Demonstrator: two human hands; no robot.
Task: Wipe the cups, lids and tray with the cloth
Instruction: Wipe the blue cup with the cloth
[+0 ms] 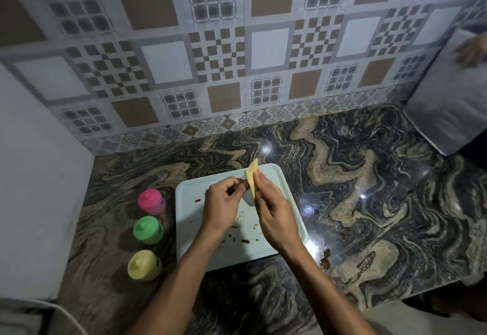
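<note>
While both hands hover over the far half of the pale tray (189, 204), the right hand (274, 216) pinches a folded yellow cloth (251, 180) that stands up on edge; the left hand (222, 203) has its fingers curled with the tips right at the cloth's side, but honestly I can't tell if it's gripping the cloth or the white thing (247, 200) half hidden underneath. The tray sits on the marbled counter (369, 176) and has brown crumbs and smears on it; a few brown bits (325, 258) lie on the counter just off its right edge. Left of the tray, three lidded cups stand in a row: pink cup (151, 201) farthest, green cup (147, 230) in the middle, yellow cup (143, 265) nearest.
</note>
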